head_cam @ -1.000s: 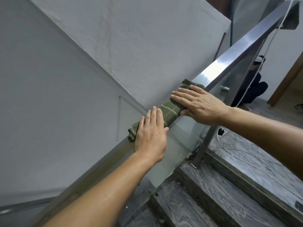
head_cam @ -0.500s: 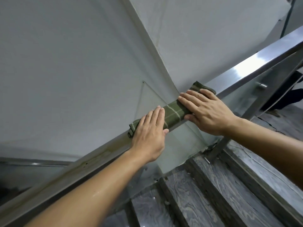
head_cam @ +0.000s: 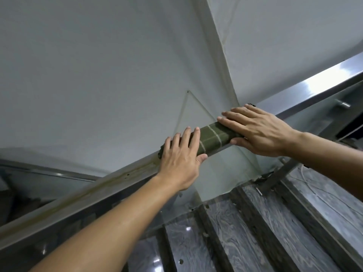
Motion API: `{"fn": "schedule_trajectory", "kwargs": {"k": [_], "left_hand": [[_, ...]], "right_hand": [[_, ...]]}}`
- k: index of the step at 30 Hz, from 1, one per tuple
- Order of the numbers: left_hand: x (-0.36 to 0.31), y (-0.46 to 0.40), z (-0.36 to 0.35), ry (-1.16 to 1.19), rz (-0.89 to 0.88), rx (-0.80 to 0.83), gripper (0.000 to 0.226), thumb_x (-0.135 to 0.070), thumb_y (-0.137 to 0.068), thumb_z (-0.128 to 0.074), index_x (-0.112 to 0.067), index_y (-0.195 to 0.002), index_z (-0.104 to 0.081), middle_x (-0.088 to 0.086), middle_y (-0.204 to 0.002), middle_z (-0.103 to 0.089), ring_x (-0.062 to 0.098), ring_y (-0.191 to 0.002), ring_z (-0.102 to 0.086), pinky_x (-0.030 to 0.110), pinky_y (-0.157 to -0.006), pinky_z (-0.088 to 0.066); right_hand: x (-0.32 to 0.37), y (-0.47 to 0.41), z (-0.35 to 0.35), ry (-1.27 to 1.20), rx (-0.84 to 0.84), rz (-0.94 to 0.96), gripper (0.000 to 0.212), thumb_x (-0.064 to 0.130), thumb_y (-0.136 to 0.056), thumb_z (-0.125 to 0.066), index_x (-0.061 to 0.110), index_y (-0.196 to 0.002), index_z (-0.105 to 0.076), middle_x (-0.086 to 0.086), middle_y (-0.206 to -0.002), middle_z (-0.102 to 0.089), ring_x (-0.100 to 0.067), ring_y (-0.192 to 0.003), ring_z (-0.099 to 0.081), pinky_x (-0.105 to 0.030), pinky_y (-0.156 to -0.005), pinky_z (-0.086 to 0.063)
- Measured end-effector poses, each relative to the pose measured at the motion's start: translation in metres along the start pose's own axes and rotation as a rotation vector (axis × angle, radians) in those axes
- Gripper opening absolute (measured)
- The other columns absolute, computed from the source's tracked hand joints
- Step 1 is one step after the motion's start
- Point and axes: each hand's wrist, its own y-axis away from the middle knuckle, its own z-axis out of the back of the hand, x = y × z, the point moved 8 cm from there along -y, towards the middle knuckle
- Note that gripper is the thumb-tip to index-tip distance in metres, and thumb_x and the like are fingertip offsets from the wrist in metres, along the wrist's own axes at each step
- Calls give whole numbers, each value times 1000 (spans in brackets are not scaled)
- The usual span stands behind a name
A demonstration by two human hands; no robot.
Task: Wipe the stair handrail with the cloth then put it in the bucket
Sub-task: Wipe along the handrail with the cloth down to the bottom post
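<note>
Head view: one wide-angle frame, looking down along a staircase rail.
Handrail: flat steel bar running from lower left to upper right; a brownish smear marks its top below the hands, and a bright glare sits on its upper stretch.
Cloth: dark green with pale stripes, wrapped over the top of the handrail; only its middle shows between the two hands.
Left hand: lies palm-down on the lower end of the cloth; fingers straight and close together, thumb tucked against the near edge of the rail.
Right hand: lies palm-down on the upper end of the cloth; fingers straight and slightly fanned, thumb against the near side of the rail.
Obstruction: both hands cover the cloth's ends; a dark scrap shows beyond the right fingertips.
Glass panel: clear sheet below the rail, just behind the hands.
Steel post: slanted support under the right wrist.
Stair treads: grey, grained stone, dark-edged, seen through and beside the glass.
Wall: plain grey-white, beyond the rail.
Bucket: cannot tell where it is.
</note>
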Motion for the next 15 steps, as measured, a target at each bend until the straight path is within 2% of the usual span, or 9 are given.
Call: {"fn": "schedule_trajectory", "kwargs": {"k": [7,12,15], "left_hand": [[35,32,-3,-28,-2,-27,71,-53,-89,-14,-13,-148,-16,9,-147,-36,30,-121,-45,45,-101,-36],[67,62,-7,-63,2,-50,70,-52,-90,-14,-12,-148,-16,8,-144,-39,29,-116,-46,44,-99,-38],[92,82,-10,-60,-4,-65,68,-52,-93,-21,-14,-149,-13,6,-146,-37,28,-118,-44,42,-100,-36]], "right_hand": [[47,-15,0,-27,-50,18,65,56,-98,-22,16,-148,-30,-9,-147,-44,-30,-134,-40,-51,-111,-30],[88,-29,4,-28,-94,29,67,58,-96,-26,15,-147,-33,-10,-145,-47,-31,-132,-44,-51,-110,-33],[119,-39,4,-27,-121,29,67,59,-95,-28,15,-145,-36,-10,-143,-49,-32,-130,-46,-53,-108,-36]]}}
